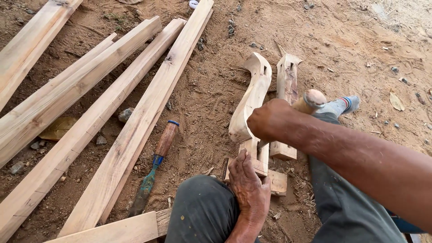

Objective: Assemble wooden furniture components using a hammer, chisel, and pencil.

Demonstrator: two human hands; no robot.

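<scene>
A curved, carved wooden piece (250,101) lies on the sandy ground between my knees. Its near end rests on a small wooden block (277,182). My left hand (248,186) presses down on that near end, fingers spread over the wood. My right hand (270,119) is closed in a fist around a wooden-handled tool (310,101) just above the carved piece. Only the rounded butt of the handle shows clearly; the working end is mostly hidden under the fist.
A second carved piece (287,87) lies just right of the first. A chisel (155,166) with a brown handle rests on the dirt to the left. Several long planks (135,126) run diagonally at left. My socked foot (342,105) is beyond the right arm. Small stones are scattered about.
</scene>
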